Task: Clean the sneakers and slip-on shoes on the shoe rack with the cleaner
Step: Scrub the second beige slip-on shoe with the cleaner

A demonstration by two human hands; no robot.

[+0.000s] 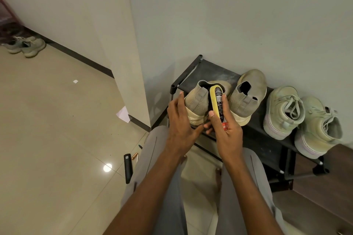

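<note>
Centre frame: right hand (226,128) grips the yellow cleaner (218,104), its tip at the collar of the left slip-on (198,104); left hand (180,120) clasps that shoe's heel on the shoe rack (267,145). Judged best: brace the heel firmly, short strokes. Second slip-on (248,95) crowds the right; wall behind, open floor lower left.

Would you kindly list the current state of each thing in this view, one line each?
left slip-on shoe: tilted at the rack's edge, gripped by the left hand.
cleaner: held upright in the right hand.
right slip-on shoe: resting flat on the shoe rack, untouched.
sneakers: side by side on the rack, laced, untouched.
second pair of sneakers: on the floor by the far wall.
</note>
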